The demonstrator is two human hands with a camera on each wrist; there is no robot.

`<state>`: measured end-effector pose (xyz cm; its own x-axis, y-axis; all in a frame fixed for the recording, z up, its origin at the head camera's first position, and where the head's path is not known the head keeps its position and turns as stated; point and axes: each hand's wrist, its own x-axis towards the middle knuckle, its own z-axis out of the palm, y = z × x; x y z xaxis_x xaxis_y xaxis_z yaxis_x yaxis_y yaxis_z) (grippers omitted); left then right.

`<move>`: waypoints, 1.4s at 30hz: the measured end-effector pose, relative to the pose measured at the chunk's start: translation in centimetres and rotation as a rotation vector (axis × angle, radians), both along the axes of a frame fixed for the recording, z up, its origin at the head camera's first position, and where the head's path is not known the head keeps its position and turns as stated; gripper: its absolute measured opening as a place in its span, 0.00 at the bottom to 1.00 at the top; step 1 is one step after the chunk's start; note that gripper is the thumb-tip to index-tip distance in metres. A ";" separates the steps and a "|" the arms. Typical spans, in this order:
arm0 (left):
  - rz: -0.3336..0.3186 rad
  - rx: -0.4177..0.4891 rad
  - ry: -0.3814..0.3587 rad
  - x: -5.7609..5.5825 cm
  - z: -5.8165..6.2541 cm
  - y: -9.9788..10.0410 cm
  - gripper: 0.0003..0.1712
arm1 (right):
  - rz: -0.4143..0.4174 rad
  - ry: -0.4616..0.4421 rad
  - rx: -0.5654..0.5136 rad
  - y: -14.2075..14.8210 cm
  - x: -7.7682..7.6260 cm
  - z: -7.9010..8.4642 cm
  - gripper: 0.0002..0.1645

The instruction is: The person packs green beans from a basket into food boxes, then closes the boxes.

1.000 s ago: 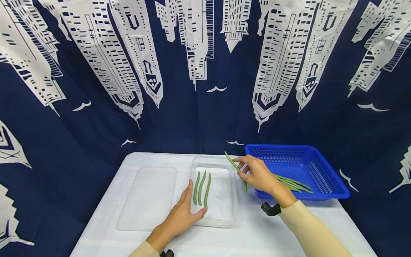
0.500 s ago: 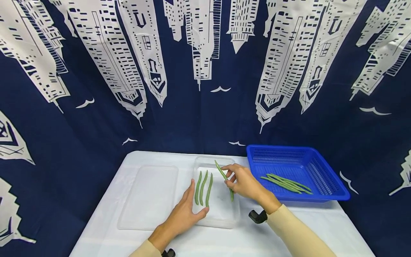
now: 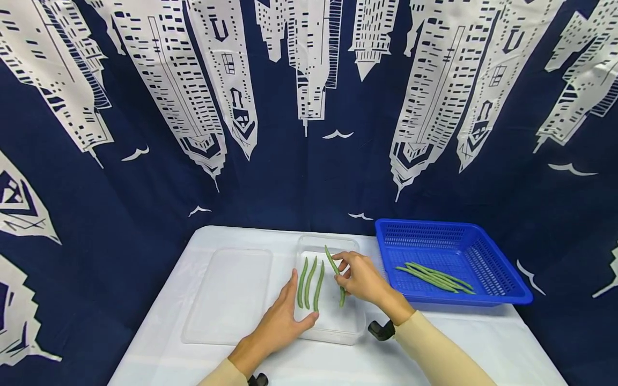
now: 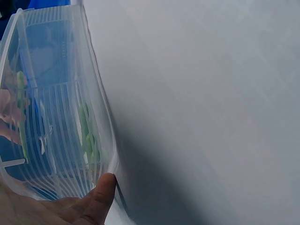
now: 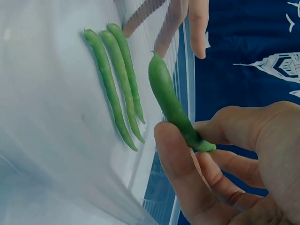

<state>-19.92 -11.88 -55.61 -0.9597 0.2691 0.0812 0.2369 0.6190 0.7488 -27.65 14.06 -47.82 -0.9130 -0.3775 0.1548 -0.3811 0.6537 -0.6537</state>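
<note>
My right hand (image 3: pixel 362 277) pinches a green bean (image 5: pixel 166 96) between thumb and fingertips, over the right part of a clear plastic container (image 3: pixel 333 336). The bean tilts, its upper end pointing away and to the left. Inside the container, three green beans (image 5: pixel 110 89) lie side by side along its left part. Against the container's near left corner rests my left hand (image 3: pixel 276 326), fingers extended and thumb spread apart. The left wrist view shows that thumb (image 4: pixel 104 194) touching the rim. Part of the held bean is hidden behind my right fingers.
A blue perforated basket (image 3: pixel 487 268) stands at the right of the white table, with several green beans (image 3: pixel 434 277) in it. A flat translucent lid (image 3: pixel 227 297) lies left of the container. Behind the table hangs a dark blue patterned cloth (image 3: pixel 289 187).
My right hand has carried the green bean leftward from near the basket's edge to over the container, and lowered it slightly. My left hand has stayed at the container's corner.
</note>
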 end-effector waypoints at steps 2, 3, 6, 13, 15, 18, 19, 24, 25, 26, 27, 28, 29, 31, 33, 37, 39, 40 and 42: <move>-0.003 0.001 0.004 0.0 0.0 0.0 0.70 | -0.016 -0.004 -0.004 -0.1 0.0 0.0 0.28; -0.004 0.001 0.006 -0.1 0.0 0.1 0.70 | -0.023 -0.006 -0.007 -0.2 0.0 0.0 0.28; -0.004 0.001 0.009 -0.1 0.0 0.1 0.70 | -0.041 -0.013 -0.014 -0.3 0.0 0.0 0.28; 0.004 -0.002 0.011 -0.1 0.1 0.2 0.70 | -0.078 -0.039 -0.026 -0.6 0.0 -0.1 0.28; 0.006 -0.001 0.010 0.0 0.1 0.2 0.70 | -0.088 -0.050 -0.020 -0.6 -0.1 -0.2 0.28; 0.010 -0.004 0.005 0.1 0.1 0.2 0.70 | -0.088 -0.056 0.013 -0.6 -0.1 -0.5 0.28; 0.011 -0.006 0.003 0.2 0.1 0.2 0.70 | -0.085 -0.056 0.027 -0.6 0.0 -0.6 0.27; 0.013 -0.015 -0.005 0.3 0.2 0.3 0.70 | -0.072 -0.057 0.042 0.0 0.2 -1.0 0.25; 0.014 -0.016 -0.005 0.3 0.2 0.3 0.70 | -0.069 -0.054 0.036 0.1 0.2 -1.0 0.24; 0.015 -0.017 -0.004 0.3 0.3 0.3 0.70 | -0.064 -0.049 0.030 0.3 0.1 -1.0 0.23; 0.016 -0.017 -0.003 0.2 0.3 0.3 0.69 | -0.063 -0.049 0.024 0.4 0.1 -0.9 0.22; 0.018 -0.018 -0.003 0.2 0.3 0.3 0.69 | -0.062 -0.046 0.017 0.6 0.1 -0.8 0.22; 0.019 -0.018 -0.002 0.2 0.3 0.3 0.69 | -0.062 -0.043 0.012 0.7 0.0 -0.7 0.21; 0.022 -0.017 -0.003 0.1 0.3 0.3 0.69 | -0.058 -0.041 -0.005 1.2 -0.1 -0.3 0.21; 0.024 -0.016 -0.005 0.1 0.3 0.4 0.69 | -0.061 -0.041 -0.026 1.6 -0.2 0.2 0.20; 0.024 -0.015 -0.011 0.2 0.2 0.4 0.69 | -0.062 0.004 -0.023 2.9 -0.6 1.1 0.19; 0.024 -0.012 -0.012 0.3 0.2 0.4 0.70 | -0.060 0.059 0.016 3.6 -0.9 1.6 0.18; 0.024 -0.009 -0.013 0.3 0.2 0.4 0.70 | -0.060 0.089 0.042 4.1 -1.0 1.9 0.17; 0.024 -0.004 -0.014 0.4 0.2 0.4 0.70 | -0.060 0.139 0.082 5.0 -1.3 2.2 0.16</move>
